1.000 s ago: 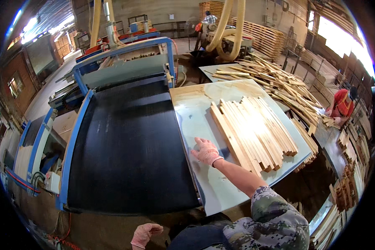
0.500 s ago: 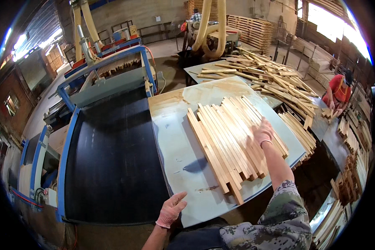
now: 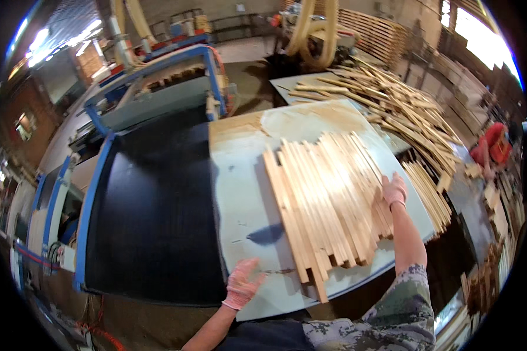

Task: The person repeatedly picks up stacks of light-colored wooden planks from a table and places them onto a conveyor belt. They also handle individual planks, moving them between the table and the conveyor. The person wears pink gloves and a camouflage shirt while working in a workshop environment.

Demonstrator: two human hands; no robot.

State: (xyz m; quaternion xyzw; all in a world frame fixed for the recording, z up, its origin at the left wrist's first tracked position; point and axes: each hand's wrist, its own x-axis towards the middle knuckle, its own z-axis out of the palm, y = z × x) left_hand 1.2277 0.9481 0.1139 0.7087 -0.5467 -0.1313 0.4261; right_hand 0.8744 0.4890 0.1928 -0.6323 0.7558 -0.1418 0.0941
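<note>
A row of pale wooden strips (image 3: pixel 319 202) lies side by side on a light blue-grey tabletop (image 3: pixel 240 193), their near ends uneven. One strip sticks out toward me at the near end. My right hand (image 3: pixel 394 190), in a pinkish glove, is at the row's right edge, fingers stretched out against the outermost strip. My left hand (image 3: pixel 243 284), gloved likewise, hovers over or rests on the table's near left corner, fingers apart and holding nothing. Whether it touches the surface I cannot tell.
A black conveyor belt (image 3: pixel 152 210) in a blue frame (image 3: pixel 93 216) adjoins the table on the left. More strips (image 3: pixel 427 190) are stacked beyond the right edge. A loose heap of strips (image 3: pixel 392 105) lies behind. A person in red (image 3: pixel 492 149) works at far right.
My right hand has moved from on top of the strips to their right edge. The right-hand strips sit closer together. My left hand has opened wider, and the view has shifted slightly.
</note>
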